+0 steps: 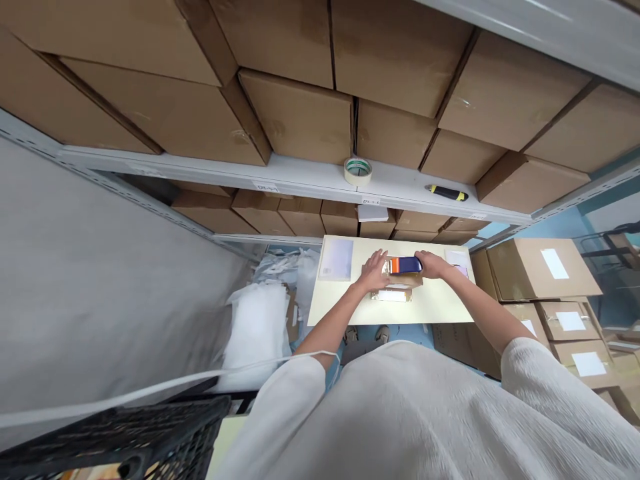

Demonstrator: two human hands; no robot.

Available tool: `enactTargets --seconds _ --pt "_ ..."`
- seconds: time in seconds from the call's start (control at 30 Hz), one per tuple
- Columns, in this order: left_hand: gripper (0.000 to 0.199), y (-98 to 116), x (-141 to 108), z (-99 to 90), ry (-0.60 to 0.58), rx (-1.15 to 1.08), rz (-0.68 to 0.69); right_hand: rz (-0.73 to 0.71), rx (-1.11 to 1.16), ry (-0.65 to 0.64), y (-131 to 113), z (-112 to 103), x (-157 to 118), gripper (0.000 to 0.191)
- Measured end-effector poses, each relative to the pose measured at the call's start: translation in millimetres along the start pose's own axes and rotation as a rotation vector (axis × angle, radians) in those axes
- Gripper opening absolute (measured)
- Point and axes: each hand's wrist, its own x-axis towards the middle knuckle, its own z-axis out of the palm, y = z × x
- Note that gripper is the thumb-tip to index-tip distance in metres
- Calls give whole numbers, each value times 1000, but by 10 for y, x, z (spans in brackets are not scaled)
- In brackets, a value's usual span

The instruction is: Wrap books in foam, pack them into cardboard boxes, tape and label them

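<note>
A small cardboard box [411, 281] sits on a cream tabletop [330, 303], on top of or just behind another taped box [391, 295] with a white label. A dark blue and orange tape dispenser [406, 265] lies across the upper box. My right hand [429, 264] is closed around the dispenser's right end. With fingers spread, my left hand [374, 271] rests against the box's left side, holding it.
A metal shelf [300, 171] full of cartons runs behind the table, with a tape roll [358, 171] and a yellow-black cutter [447, 193] on it. Labelled cartons [545, 269] are stacked at right. White packing material [257, 327] and a black crate [180, 433] are at left.
</note>
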Motion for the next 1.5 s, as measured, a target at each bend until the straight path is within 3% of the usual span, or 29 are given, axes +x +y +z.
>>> enactTargets --seconds 0.1,0.43,0.97,1.1,1.27,1.5 --pt "131 38 89 -35 -155 176 4 22 -22 -25 -9 -5 5 43" --pt "123 92 205 -32 -235 398 -25 16 12 -47 182 15 -127 44" --pt "124 123 248 -58 -271 421 -110 87 83 -20 1624 435 -754 45" --pt "125 113 264 -53 -279 425 -126 112 90 -15 1892 537 -865 43" --pt "129 125 291 -48 -276 405 -149 118 66 5 1883 671 -793 42" --pt "129 169 318 -67 -278 423 -166 196 24 -65 1432 757 -420 54"
